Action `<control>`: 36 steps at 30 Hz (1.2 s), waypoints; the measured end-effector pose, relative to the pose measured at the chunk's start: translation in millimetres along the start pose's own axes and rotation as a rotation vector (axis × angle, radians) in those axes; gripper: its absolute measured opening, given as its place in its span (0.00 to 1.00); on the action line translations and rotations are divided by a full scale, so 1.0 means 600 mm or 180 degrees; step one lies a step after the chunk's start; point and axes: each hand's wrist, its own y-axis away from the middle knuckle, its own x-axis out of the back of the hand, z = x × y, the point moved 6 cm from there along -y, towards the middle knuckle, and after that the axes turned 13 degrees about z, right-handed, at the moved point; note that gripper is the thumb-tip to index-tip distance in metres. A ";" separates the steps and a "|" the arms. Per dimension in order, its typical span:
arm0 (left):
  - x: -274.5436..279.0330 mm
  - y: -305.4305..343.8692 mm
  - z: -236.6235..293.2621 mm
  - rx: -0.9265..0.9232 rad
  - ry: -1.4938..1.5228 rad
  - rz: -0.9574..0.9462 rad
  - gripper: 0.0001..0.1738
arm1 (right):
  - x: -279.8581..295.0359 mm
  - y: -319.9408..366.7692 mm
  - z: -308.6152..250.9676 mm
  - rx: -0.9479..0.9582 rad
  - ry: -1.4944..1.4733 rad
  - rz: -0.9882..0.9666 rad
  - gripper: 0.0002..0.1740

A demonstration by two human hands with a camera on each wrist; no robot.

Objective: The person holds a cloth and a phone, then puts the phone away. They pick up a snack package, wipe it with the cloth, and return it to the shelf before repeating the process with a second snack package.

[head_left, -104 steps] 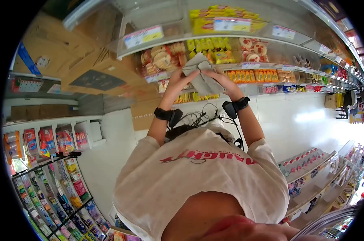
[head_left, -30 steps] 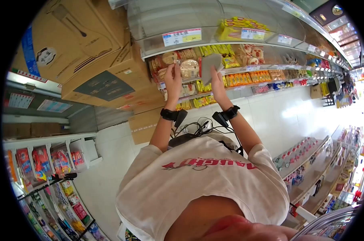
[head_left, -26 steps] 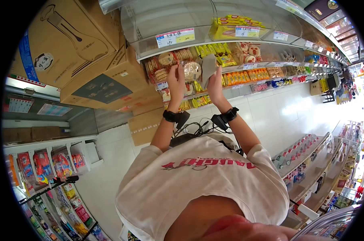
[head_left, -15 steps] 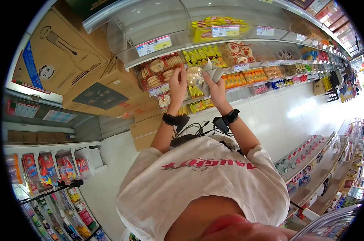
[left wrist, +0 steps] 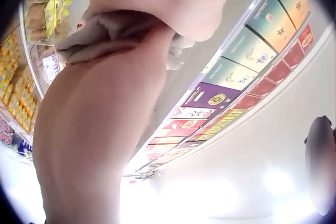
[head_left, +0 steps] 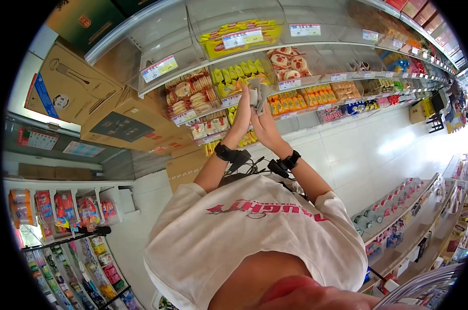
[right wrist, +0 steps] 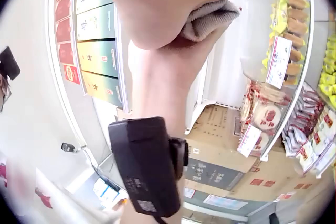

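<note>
My left hand (head_left: 240,119) and my right hand (head_left: 265,128) meet palm to palm in front of the snack shelf in the head view. A folded grey cloth (head_left: 257,96) lies between them and sticks out at the fingertips. The left fingers look straight and press on it, while the right hand holds it. In the left wrist view the cloth (left wrist: 100,35) shows as thick folds between both hands. The right wrist view shows a cloth edge (right wrist: 210,20) under the right hand (right wrist: 173,3). The inner palms are hidden.
Behind the hands, shelf bins hold round biscuits (head_left: 190,93), yellow snack packs (head_left: 236,77) and orange packs (head_left: 285,103). Cardboard boxes (head_left: 130,124) stand at the left. A black wrist device (right wrist: 144,166) sits on the left wrist. Cables (head_left: 252,166) hang before the waist.
Half a second ago the left hand pinched a clear pack of round biscuits while the right held the cloth. Now the hands have come together around the cloth, and that pack no longer shows.
</note>
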 end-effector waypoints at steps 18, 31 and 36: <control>-0.069 0.067 -0.046 0.0039 -0.0698 0.0585 0.37 | 0.083 -0.006 0.057 -0.0731 -0.0781 -0.0414 0.29; 0.009 0.089 0.051 -0.1279 -0.1575 0.0716 0.21 | 0.075 0.021 0.071 -0.3695 -0.2847 -0.0320 0.21; 0.061 0.075 0.063 -0.1733 -0.1838 0.1145 0.23 | 0.065 0.012 0.068 -0.1607 -0.1082 -0.0376 0.15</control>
